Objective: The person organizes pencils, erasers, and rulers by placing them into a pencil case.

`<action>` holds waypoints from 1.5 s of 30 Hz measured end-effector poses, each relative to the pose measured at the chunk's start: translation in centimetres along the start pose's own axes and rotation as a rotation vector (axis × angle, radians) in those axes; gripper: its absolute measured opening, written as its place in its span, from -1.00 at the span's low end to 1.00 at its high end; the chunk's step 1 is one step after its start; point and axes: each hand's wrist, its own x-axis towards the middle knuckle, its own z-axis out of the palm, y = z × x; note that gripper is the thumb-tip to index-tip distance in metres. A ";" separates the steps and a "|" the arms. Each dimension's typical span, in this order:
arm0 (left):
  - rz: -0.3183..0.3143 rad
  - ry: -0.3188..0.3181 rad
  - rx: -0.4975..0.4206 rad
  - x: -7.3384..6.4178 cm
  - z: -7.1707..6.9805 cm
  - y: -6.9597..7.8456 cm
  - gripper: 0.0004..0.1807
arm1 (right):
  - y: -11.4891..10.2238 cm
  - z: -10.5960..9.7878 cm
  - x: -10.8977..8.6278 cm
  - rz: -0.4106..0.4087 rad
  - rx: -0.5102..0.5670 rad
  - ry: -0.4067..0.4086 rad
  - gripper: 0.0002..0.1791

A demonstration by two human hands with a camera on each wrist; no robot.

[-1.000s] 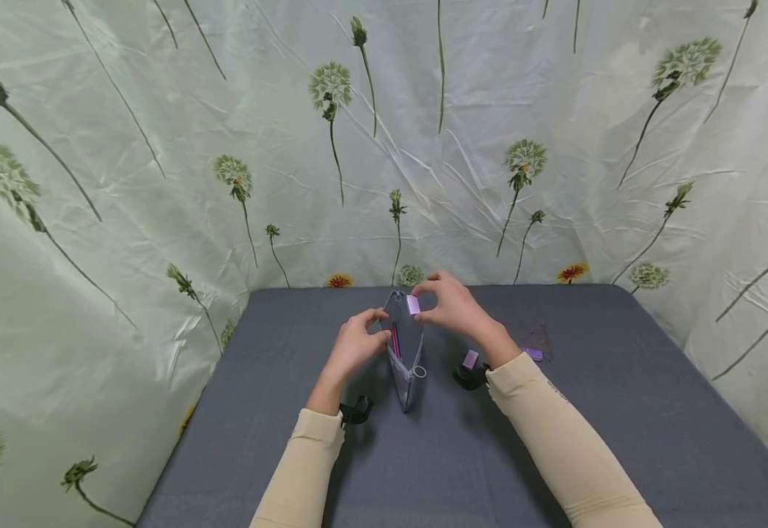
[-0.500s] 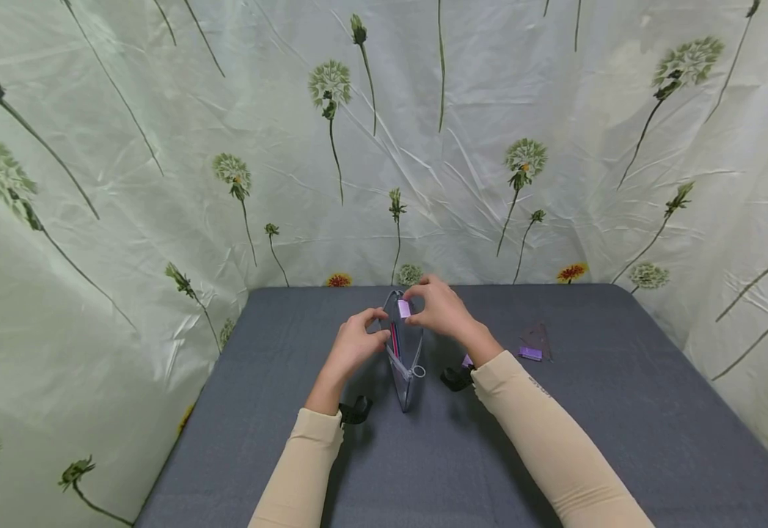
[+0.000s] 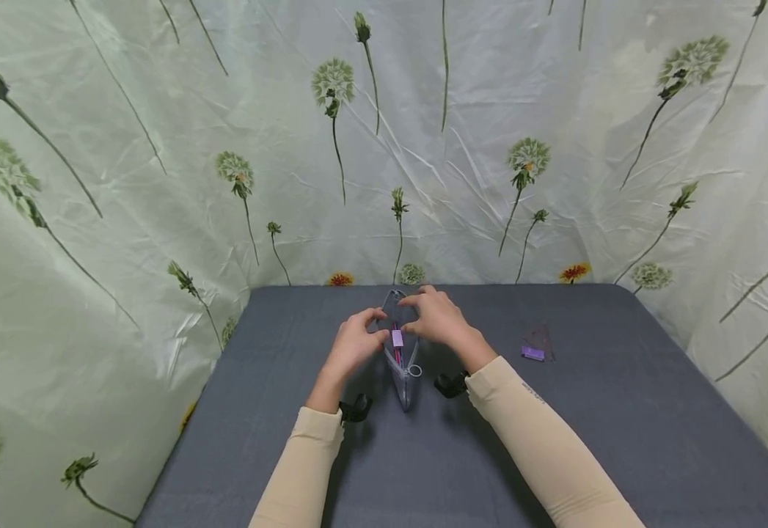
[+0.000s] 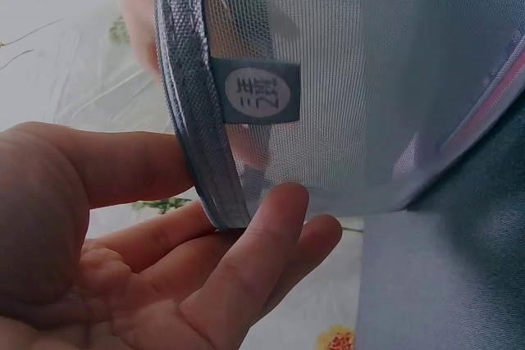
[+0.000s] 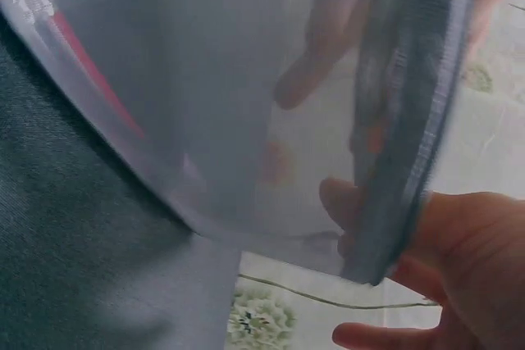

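A grey mesh zip pencil case [image 3: 401,387] stands upright with its mouth spread, a ring hanging at its near end. Inside, a small lilac block like an eraser [image 3: 397,338] shows beside slim red and blue pencil-like sticks [image 3: 398,357]. My left hand [image 3: 356,341] holds the case's left rim; in the left wrist view its fingers wrap the zip edge below a small label [image 4: 258,92]. My right hand [image 3: 441,320] is at the right rim, fingers and thumb apart over the mouth. In the right wrist view that hand [image 5: 459,260] straddles the other zip edge.
On the grey table [image 3: 621,411], to the right, lie a purple block [image 3: 532,353] and a thin transparent set square [image 3: 540,339]. Dark bands [image 3: 450,385] sit at both wrists. A flowered curtain [image 3: 463,205] hangs behind the table.
My right hand has moved left and down to the case's mouth and let go of the lilac block, which now sits inside. Another purple block beside the right wrist has become hidden.
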 end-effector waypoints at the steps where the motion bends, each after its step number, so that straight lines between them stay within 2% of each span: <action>1: 0.003 0.002 0.007 0.0 0.0 0.0 -0.68 | 0.0 -0.2 -0.1 -0.005 0.007 0.010 -0.36; 13: -0.006 -0.022 -0.023 0.1 0.0 0.3 -0.66 | 0.9 -2.7 -2.1 -0.079 0.117 0.089 -0.43; 22: 0.008 -0.025 -0.054 0.1 0.1 0.2 -0.67 | 2.9 -3.4 -3.4 -0.050 0.133 0.141 -0.43; 26: 0.003 -0.038 -0.078 -0.1 0.1 0.3 -0.67 | 3.9 -3.5 -4.2 -0.043 0.104 0.145 -0.41; 31: -0.008 -0.048 -0.089 -0.2 0.1 0.5 -0.65 | 5.7 -2.9 -5.1 -0.023 0.075 0.117 -0.40; 39: -0.013 -0.056 -0.083 -0.3 0.2 0.5 -0.62 | 9.1 -0.4 -6.3 -0.008 0.031 0.101 -0.41; 45: -0.021 -0.056 -0.093 -0.3 0.3 0.4 -0.61 | 10.5 1.1 -7.3 0.003 0.000 0.095 -0.37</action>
